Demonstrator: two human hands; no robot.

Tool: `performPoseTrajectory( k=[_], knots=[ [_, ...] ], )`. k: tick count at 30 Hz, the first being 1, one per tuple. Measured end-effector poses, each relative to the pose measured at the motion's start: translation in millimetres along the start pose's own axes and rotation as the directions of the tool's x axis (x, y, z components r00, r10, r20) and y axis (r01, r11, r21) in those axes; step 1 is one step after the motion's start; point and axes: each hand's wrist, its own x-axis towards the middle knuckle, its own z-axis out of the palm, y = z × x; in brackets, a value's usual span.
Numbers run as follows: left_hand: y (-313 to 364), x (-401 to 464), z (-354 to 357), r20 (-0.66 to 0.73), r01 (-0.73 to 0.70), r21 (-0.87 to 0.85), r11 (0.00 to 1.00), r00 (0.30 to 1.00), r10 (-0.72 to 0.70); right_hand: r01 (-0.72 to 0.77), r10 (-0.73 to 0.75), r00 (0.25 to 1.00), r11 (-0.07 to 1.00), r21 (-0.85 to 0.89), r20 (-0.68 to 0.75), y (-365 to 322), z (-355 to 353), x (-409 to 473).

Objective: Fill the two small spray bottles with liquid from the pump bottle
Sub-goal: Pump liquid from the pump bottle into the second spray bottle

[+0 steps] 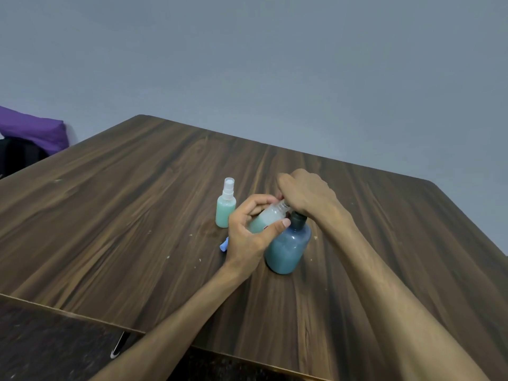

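**Topping up the second spray bottle at the pump spout**

So I'm holding the uncapped spray bottle (pixel 266 219) tilted in my left hand (pixel 248 235), fingers and thumb curled round its body, neck pointing up toward the pump. My right hand (pixel 308 193) is sitting over the pump head of the blue pump bottle (pixel 288 248), fingers curled down on it; I can't actually see the spout or the pump top under the hand.

What I'm thinking for doing this well: keep the little neck snug under the spout, press slow and short so nothing overshoots that narrow opening, and level the bottle out as it's filling, since tilted like this it'll spill early.

The held bottle is looking clear-frosted with pale green liquid partway up. The other spray bottle (pixel 226 207) is standing upright just left of my hands, sprayer and cap on, green most of the way up, so I'm guessing that one's done. A small blue piece (pixel 224 244) is lying on the wooden table (pixel 137 215) by my left wrist, can't tell what it is.
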Motion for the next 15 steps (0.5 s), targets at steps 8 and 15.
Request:
performPoseTrajectory(
  k=[8,15],
  knots=[
    [1.3,-1.1,-0.1,-0.006,-0.013,0.001,1.0,1.0,0.013,0.0,0.0,1.0,1.0,-0.01,-0.001,0.1,-0.3,-3.8],
    [2.2,-0.5,-0.2,-0.007,-0.001,-0.003,1.0,1.0,0.001,0.008,-0.009,1.0,1.0,-0.03,-0.014,0.3,-0.1,-1.4]
  ],
)
